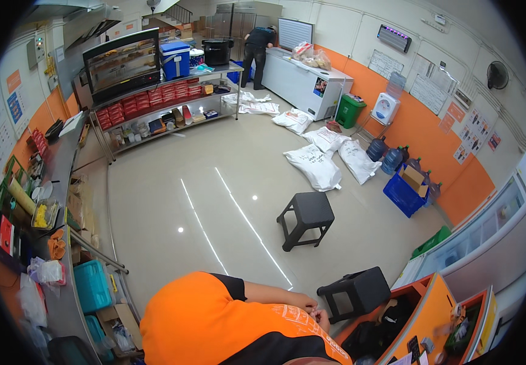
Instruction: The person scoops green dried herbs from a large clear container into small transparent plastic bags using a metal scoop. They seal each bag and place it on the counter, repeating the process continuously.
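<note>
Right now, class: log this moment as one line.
hands: close together, grip unclear | nearest: black stool | beyond: second stool, white sacks on floor

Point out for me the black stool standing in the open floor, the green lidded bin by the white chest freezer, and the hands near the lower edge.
black stool point(307, 209), head view, on its seat top.
green bin point(349, 112), head view, on its front wall.
hands point(311, 307), head view, on the knuckles where the two meet; which hand is which cannot be told.
</note>
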